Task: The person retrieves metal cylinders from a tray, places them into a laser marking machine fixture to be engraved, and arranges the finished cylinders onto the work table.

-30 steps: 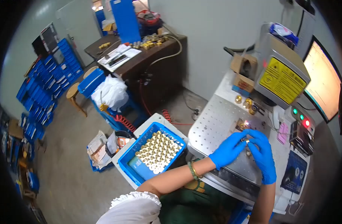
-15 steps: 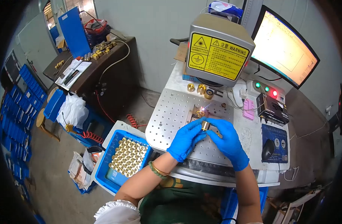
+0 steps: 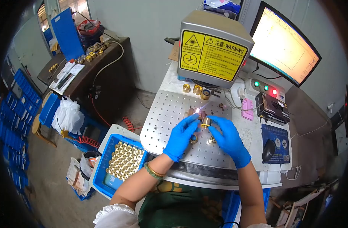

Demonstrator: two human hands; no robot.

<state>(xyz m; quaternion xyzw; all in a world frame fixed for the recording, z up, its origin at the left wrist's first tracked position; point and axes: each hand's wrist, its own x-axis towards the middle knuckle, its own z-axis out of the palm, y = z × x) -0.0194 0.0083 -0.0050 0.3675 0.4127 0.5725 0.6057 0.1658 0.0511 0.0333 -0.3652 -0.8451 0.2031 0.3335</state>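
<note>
Both my hands wear blue gloves over the perforated metal plate (image 3: pixel 155 127). My right hand (image 3: pixel 229 140) is closed on a short brass cylinder (image 3: pixel 206 122) with a gold-coloured rim, gripped between thumb and fingers. My left hand (image 3: pixel 181 137) is beside it, fingers stretched towards the cylinder; whether the tips touch it I cannot tell. One brass ring (image 3: pixel 194 139) lies at the left hand's edge, and another brass piece (image 3: pixel 212 140) is partly hidden by the right hand. Just beyond my fingertips, a bright spark shows at a small fixture (image 3: pixel 197 111).
A laser machine head (image 3: pixel 216 47) with a yellow warning label overhangs the plate. Several brass rings (image 3: pixel 197 89) stand behind. At left, a blue tray (image 3: pixel 99 173) holds many brass pieces. To the right are a monitor (image 3: pixel 286 43), a pink object (image 3: pixel 247 109) and a mouse (image 3: pixel 269 150).
The view has shifted slightly. My left fingers have drawn back from around the cylinder, which stays in my right hand. Two brass pieces now show beneath my hands, and the spark is brighter.
</note>
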